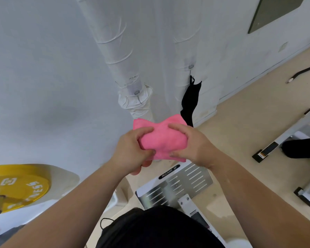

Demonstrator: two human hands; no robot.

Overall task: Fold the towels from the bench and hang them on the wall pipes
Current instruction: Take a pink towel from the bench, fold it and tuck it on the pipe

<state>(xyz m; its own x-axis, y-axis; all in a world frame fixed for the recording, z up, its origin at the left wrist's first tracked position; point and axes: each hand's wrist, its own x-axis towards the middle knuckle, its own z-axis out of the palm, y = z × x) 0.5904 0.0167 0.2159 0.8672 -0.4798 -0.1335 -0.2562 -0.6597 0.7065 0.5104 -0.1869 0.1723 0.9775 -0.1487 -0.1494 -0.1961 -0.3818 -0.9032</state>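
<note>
One pale wall (43, 68) takes up the upper and left part of the view. Two white-wrapped pipes run down it, the left pipe (115, 51) ending in a bulky, creased wrap and the right pipe (184, 42) just beside it. A yellow weight plate (16, 185) on a bar sits at the lower left, near the wall. A slotted metal plate (184, 181) of a machine lies on the beige floor (249, 113), below the hands. A black cloth (189, 102) hangs from a small fitting on the right pipe, its lower end passing behind the upper right corner of the pink towel (161, 140). The towel is a small bunched bundle held in the air in front of the lower ends of the pipes, resting on nothing. The left hand (131, 154) grips its left side with curled fingers and thumb. The right hand (195, 145) grips its right side the same way. The two thumbs lie near each other at the towel's lower edge.
</note>
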